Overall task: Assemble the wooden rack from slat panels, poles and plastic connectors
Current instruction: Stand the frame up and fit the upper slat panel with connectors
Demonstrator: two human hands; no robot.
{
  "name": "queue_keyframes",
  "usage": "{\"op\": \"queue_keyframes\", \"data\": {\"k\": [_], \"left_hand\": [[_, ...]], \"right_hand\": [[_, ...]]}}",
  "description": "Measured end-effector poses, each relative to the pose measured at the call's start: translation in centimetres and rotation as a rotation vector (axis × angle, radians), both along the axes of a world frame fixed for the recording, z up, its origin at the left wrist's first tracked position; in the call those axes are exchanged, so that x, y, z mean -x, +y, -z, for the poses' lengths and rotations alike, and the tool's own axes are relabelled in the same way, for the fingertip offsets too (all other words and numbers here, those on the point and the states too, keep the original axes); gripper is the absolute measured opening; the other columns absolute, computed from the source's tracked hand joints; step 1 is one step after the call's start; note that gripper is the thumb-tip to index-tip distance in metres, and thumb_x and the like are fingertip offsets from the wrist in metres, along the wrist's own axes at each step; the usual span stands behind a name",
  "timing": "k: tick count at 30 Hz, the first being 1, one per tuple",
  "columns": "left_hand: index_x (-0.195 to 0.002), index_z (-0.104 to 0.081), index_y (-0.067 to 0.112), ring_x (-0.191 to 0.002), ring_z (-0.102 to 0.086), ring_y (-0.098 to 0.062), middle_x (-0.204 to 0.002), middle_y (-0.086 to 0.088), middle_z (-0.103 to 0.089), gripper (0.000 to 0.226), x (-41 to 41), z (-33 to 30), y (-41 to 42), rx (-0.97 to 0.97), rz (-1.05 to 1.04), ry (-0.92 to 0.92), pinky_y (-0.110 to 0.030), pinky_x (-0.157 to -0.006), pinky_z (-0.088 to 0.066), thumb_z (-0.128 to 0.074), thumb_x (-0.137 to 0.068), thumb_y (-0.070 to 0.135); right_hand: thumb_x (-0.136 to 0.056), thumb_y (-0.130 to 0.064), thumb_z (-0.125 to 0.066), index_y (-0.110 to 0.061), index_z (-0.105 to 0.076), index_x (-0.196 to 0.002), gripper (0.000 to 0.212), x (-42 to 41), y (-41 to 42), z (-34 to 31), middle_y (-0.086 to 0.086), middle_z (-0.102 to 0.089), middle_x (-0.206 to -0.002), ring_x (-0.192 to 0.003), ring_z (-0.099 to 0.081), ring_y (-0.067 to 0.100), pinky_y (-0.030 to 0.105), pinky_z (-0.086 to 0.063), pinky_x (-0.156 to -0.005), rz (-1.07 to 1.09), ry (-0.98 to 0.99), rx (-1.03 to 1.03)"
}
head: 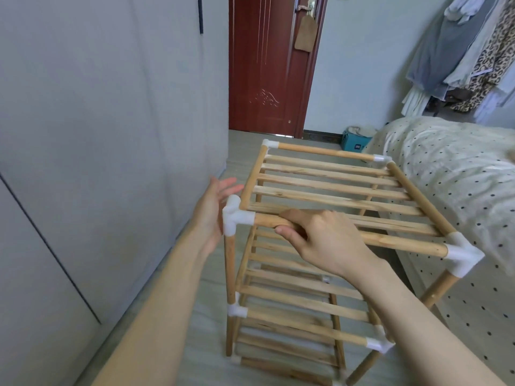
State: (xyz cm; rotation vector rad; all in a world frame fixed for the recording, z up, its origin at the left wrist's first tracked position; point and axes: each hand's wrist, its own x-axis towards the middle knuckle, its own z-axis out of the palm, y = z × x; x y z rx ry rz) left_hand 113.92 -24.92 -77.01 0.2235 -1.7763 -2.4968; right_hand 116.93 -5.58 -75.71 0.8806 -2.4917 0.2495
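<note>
The wooden rack (328, 190) stands upright on the floor in front of me, with a top slat panel and lower slat shelves joined by poles and white plastic connectors. My right hand (320, 235) grips the near top pole (401, 242), fingers curled over it and thumb under. My left hand (214, 210) is flat with straight fingers, just left of the near-left white corner connector (237, 215), beside it or touching it; which of the two I cannot tell. The near-right corner connector (464, 254) caps the right front leg.
A grey wardrobe wall (97, 149) runs close along the left. A bed with a dotted cover (451, 168) sits against the rack's right side. A red-brown door (270, 65) and a teal box (355, 143) lie beyond; clothes (473, 51) hang at upper right.
</note>
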Motion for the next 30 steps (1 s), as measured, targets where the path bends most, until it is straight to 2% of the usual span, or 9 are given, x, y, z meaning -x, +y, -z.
{"op": "queue_keyframes", "data": {"k": [5,8,12,15,18,22,24,27,30], "left_hand": [[-0.125,-0.056,0.02,-0.094,-0.062,-0.019,-0.121,-0.005,-0.06,0.043,-0.5,0.0,1.8,0.015,0.065,-0.121,-0.031,-0.071,-0.05,-0.044,-0.094,0.047],[-0.134,-0.049,0.023,-0.108,-0.06,-0.025,-0.129,-0.006,-0.057,0.05,-1.1,0.6,3.0,0.0,0.068,-0.158,-0.039,-0.083,-0.053,-0.049,-0.091,0.048],[-0.137,-0.041,0.028,-0.116,-0.054,-0.024,-0.13,-0.002,-0.054,0.048,-2.1,0.6,3.9,0.038,-0.062,-0.143,-0.045,-0.103,-0.041,-0.043,-0.093,0.048],[-0.14,-0.034,0.036,-0.122,-0.049,-0.023,-0.135,0.0,-0.049,0.046,-3.0,0.4,4.0,0.071,-0.101,-0.117,-0.045,-0.108,-0.034,-0.038,-0.096,0.049],[-0.141,-0.032,0.037,-0.122,-0.045,-0.021,-0.133,0.003,-0.047,0.045,-4.3,0.2,4.4,0.098,-0.099,-0.101,-0.037,-0.104,-0.034,-0.034,-0.097,0.047],[-0.129,-0.038,0.042,-0.119,-0.046,-0.016,-0.131,0.004,-0.048,0.035,-5.9,0.2,5.8,0.079,-0.037,-0.05,-0.037,-0.104,-0.035,-0.039,-0.097,0.029],[-0.124,-0.039,0.044,-0.117,-0.048,-0.017,-0.126,0.003,-0.05,0.035,-6.6,0.2,7.1,0.115,0.039,-0.053,-0.039,-0.101,-0.039,-0.033,-0.096,0.023],[-0.117,-0.045,0.041,-0.104,-0.048,-0.01,-0.115,0.007,-0.043,0.033,-7.7,-0.4,9.0,0.345,0.201,-0.048,-0.025,-0.076,-0.039,-0.028,-0.097,0.022],[-0.097,-0.056,0.034,-0.104,-0.035,-0.015,-0.101,0.006,-0.036,0.028,-7.9,-0.1,10.0,0.865,0.126,0.119,-0.027,-0.082,-0.028,-0.028,-0.095,0.038]], "right_hand": [[-0.087,-0.048,-0.038,-0.027,-0.068,-0.084,0.038,-0.2,0.8,0.2,-0.018,-0.037,-0.055,-0.04,-0.041,0.011,0.015,-0.021,-0.037,-0.03,0.026,0.041],[-0.087,-0.047,-0.041,-0.027,-0.07,-0.087,0.035,-0.7,1.8,0.0,-0.018,-0.037,-0.052,-0.042,-0.03,0.003,0.008,-0.016,-0.042,-0.056,-0.022,0.059],[-0.086,-0.049,-0.04,-0.025,-0.071,-0.088,0.039,-1.1,1.8,0.2,-0.01,-0.053,-0.049,-0.04,-0.039,0.009,0.012,-0.021,-0.04,-0.073,-0.05,0.066],[-0.086,-0.049,-0.04,-0.024,-0.072,-0.089,0.041,-1.6,1.5,0.3,-0.006,-0.059,-0.052,-0.042,-0.05,0.016,0.018,-0.026,-0.04,-0.084,-0.051,0.064],[-0.086,-0.05,-0.039,-0.027,-0.071,-0.089,0.039,-2.2,1.8,0.3,-0.01,-0.053,-0.05,-0.042,-0.044,0.012,0.017,-0.025,-0.041,-0.109,-0.073,0.078],[-0.092,-0.057,-0.028,-0.021,-0.066,-0.064,0.059,-2.0,2.9,0.6,-0.002,-0.046,-0.042,-0.037,-0.039,0.01,0.025,-0.029,-0.038,-0.094,-0.055,0.12],[-0.096,-0.055,-0.021,-0.02,-0.05,-0.044,0.07,-1.7,4.0,0.7,-0.004,-0.038,-0.035,-0.032,-0.036,0.009,0.025,-0.031,-0.038,-0.041,0.019,0.228],[-0.1,-0.048,-0.021,-0.034,-0.027,-0.044,0.058,-0.9,6.2,1.1,-0.01,-0.032,-0.036,-0.033,-0.033,0.006,0.017,-0.028,-0.048,0.058,0.153,0.418],[-0.099,-0.043,-0.025,-0.037,-0.03,-0.049,0.05,0.2,8.5,2.1,-0.011,-0.037,-0.049,-0.056,-0.037,0.007,0.028,-0.027,-0.073,0.16,0.185,0.526]]}}
